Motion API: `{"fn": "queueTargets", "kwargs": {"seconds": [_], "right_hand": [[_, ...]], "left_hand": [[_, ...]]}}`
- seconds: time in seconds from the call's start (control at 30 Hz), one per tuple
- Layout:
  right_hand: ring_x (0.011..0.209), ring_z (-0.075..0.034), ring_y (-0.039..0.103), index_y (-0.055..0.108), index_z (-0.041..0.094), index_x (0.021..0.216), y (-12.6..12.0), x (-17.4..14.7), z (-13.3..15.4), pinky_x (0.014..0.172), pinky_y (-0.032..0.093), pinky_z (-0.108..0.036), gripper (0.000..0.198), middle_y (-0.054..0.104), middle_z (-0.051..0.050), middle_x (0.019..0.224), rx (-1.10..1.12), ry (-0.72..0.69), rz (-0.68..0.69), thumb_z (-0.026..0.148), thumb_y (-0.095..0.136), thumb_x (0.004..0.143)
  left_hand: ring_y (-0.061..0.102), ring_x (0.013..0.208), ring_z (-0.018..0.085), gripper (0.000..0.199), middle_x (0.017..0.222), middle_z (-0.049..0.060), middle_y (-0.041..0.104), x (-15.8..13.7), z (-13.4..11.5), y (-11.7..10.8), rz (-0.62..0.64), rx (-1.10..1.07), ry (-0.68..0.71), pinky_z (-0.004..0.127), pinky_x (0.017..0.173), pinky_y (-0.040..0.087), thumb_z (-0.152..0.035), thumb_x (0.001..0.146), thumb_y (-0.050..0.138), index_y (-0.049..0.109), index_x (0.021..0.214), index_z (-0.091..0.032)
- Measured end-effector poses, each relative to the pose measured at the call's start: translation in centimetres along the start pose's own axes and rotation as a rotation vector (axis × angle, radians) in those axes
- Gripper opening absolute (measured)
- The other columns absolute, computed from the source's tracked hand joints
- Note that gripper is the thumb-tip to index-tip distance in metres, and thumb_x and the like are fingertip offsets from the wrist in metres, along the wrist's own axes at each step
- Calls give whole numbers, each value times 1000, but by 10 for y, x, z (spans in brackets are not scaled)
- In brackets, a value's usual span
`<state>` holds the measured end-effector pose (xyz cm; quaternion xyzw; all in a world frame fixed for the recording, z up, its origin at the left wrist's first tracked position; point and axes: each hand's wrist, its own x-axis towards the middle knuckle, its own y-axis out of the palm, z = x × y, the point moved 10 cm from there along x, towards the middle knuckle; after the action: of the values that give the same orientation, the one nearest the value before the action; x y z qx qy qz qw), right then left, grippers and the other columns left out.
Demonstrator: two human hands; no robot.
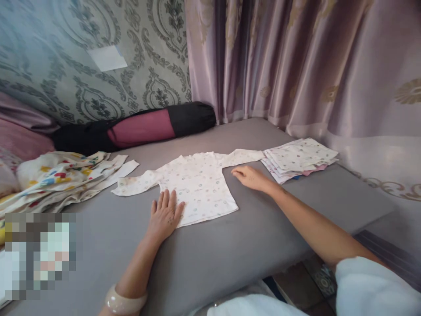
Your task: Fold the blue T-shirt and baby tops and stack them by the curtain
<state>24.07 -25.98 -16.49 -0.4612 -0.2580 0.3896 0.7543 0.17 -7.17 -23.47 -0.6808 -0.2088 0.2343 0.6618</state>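
Note:
A small white long-sleeved shirt [200, 186] with a fine print lies spread out on the grey sheet, sleeves stretched to both sides. My left hand [166, 215] rests flat on its lower left edge, fingers spread. Just right of the shirt, below its right sleeve, my right hand [248, 176] hovers or rests near the sheet with its fingers curled together; whether anything is between them I cannot make out. The tip of the right sleeve meets a stack of folded printed clothes [301, 156].
Loose white clothes [75, 175] with colourful prints are heaped on the left. A long black and maroon bag [141, 129] lies along the patterned wall. Pinkish curtains [279, 61] hang behind the grey bed [204, 250]. A blurred-out patch covers the lower left.

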Motion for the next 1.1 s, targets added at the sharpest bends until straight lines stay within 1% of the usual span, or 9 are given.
{"fn": "queueTargets", "kwargs": {"seconds": [0.1, 0.23, 0.37, 0.47, 0.6, 0.7, 0.8, 0.93, 1.1], "right_hand": [[88, -20, 63, 70, 20, 97, -16, 15, -27, 73, 38, -26, 31, 72, -7, 97, -159, 82, -110, 24, 39, 95], [98, -24, 59, 68, 17, 106, -29, 25, -55, 82, 35, -31, 35, 69, -13, 107, -360, 180, -214, 20, 35, 95], [105, -28, 53, 68, 16, 105, -39, 34, -74, 89, 31, -39, 34, 67, -13, 110, -491, 230, -278, 15, 36, 92], [110, -29, 50, 68, 15, 105, -42, 44, -85, 95, 26, -44, 35, 66, -13, 112, -551, 261, -265, 10, 39, 88], [114, -29, 48, 68, 13, 106, -40, 55, -102, 102, 17, -51, 35, 66, -15, 111, -619, 362, -166, 7, 43, 83], [117, -30, 47, 67, 12, 109, -36, 61, -112, 104, 13, -54, 36, 66, -15, 112, -648, 417, -95, 8, 42, 83], [116, -29, 48, 67, 13, 111, -32, 66, -118, 105, 10, -54, 38, 67, -15, 110, -668, 437, -55, 7, 41, 84], [114, -28, 49, 68, 13, 109, -29, 72, -121, 105, 8, -55, 39, 67, -15, 107, -690, 429, -65, 6, 41, 82], [118, -29, 45, 70, 14, 108, -28, 79, -124, 104, 11, -54, 40, 64, -16, 114, -727, 448, -61, 5, 38, 85]], "left_hand": [[13, 146, 30, 67, 158, 16, 16, 1, 0, 3, 36, 7, -9, 56, 114, 20, -50, 97, 21, 23, 151, -11], [12, 147, 30, 68, 158, 16, 14, 2, 1, 5, 47, 18, -12, 57, 114, 18, -52, 97, 20, 22, 152, -11], [11, 147, 30, 70, 158, 15, 12, 2, 0, 6, 59, 37, -12, 57, 115, 16, -54, 96, 21, 20, 152, -11], [10, 147, 31, 71, 158, 15, 12, 1, -1, 4, 69, 46, -18, 58, 115, 16, -55, 96, 23, 20, 152, -12], [11, 147, 30, 71, 158, 15, 12, 0, -2, 1, 75, 38, -28, 57, 115, 17, -55, 95, 25, 19, 152, -12], [12, 147, 30, 71, 158, 15, 13, 0, -3, -1, 63, 32, -32, 58, 114, 17, -55, 95, 25, 20, 152, -13], [12, 147, 30, 70, 158, 15, 13, -1, -3, -1, 57, 41, -30, 58, 114, 17, -55, 96, 25, 19, 152, -13], [9, 147, 29, 71, 159, 14, 10, -1, -2, 1, 97, 41, -41, 57, 115, 15, -55, 96, 24, 15, 153, -13], [8, 147, 29, 71, 159, 13, 9, -1, -2, 0, 116, 46, -51, 56, 115, 14, -56, 96, 23, 14, 153, -13]]}}
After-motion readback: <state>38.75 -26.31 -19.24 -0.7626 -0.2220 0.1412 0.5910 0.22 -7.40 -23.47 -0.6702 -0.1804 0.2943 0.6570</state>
